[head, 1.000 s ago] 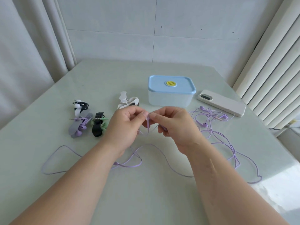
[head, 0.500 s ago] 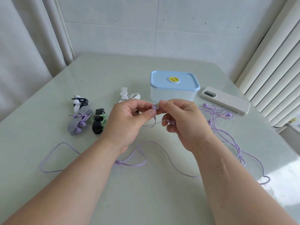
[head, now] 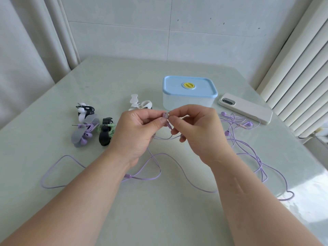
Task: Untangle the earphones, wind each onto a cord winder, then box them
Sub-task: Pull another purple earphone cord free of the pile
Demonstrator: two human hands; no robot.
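Note:
My left hand (head: 137, 129) and my right hand (head: 196, 129) meet above the table's middle, and both pinch a purple earbud (head: 166, 115) between thumb and fingertips. Its purple cord (head: 159, 167) drops beneath my hands and loops across the table to the left and right. More purple earphones (head: 237, 125) lie tangled to the right. Three wound sets sit on the left: white and black (head: 85, 111), purple on a grey winder (head: 83, 134), green on a black winder (head: 105, 131). A white winder (head: 140, 103) lies behind my left hand. The blue-lidded box (head: 190, 93) stands shut.
A white phone (head: 245, 108) lies face down right of the box. The pale green table (head: 115, 82) is bordered by a curtain on the left, a tiled wall behind and a white radiator on the right.
Both hands have risen a little and drawn together, bringing the earbud up between the fingertips. The cord on the table has shifted slightly.

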